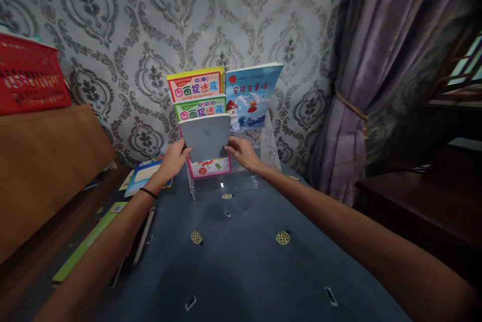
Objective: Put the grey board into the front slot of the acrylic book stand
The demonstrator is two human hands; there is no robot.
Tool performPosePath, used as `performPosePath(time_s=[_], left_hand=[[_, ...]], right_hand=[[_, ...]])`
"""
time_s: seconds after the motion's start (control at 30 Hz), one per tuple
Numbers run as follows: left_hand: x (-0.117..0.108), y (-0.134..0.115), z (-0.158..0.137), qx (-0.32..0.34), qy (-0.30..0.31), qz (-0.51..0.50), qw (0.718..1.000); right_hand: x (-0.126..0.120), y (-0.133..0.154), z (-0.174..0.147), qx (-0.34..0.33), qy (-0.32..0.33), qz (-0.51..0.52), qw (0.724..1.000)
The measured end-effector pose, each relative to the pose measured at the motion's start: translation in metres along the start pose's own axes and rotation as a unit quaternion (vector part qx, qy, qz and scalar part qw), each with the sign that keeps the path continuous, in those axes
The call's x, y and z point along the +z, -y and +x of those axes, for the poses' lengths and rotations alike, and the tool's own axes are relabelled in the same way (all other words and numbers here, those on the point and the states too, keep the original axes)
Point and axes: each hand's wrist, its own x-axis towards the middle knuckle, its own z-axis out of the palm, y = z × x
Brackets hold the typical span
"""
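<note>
Right now, through your head camera, your left hand and right hand pinch the two side edges of a grey book, fingers curled around it, holding it upright in the front slot of the clear rack, before the picture books.

The yellow book and the green book below it each read "图画捉迷藏", while the blue book beside them reads "安徒生童话".
</note>
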Motion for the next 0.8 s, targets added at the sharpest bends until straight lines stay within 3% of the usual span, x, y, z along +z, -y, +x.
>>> performPosePath(time_s=[0.33, 0.8], left_hand=[[0.011, 0.006, -0.005, -0.028, 0.001, 0.046, 0.999], [0.029, 0.016, -0.017, -0.081, 0.047, 0.121, 0.988]], right_hand=[[0.012, -0.014, -0.005, 0.022, -0.013, -0.063, 0.998], [0.023, -0.017, -0.011, 0.062, -0.001, -0.155, 0.986]])
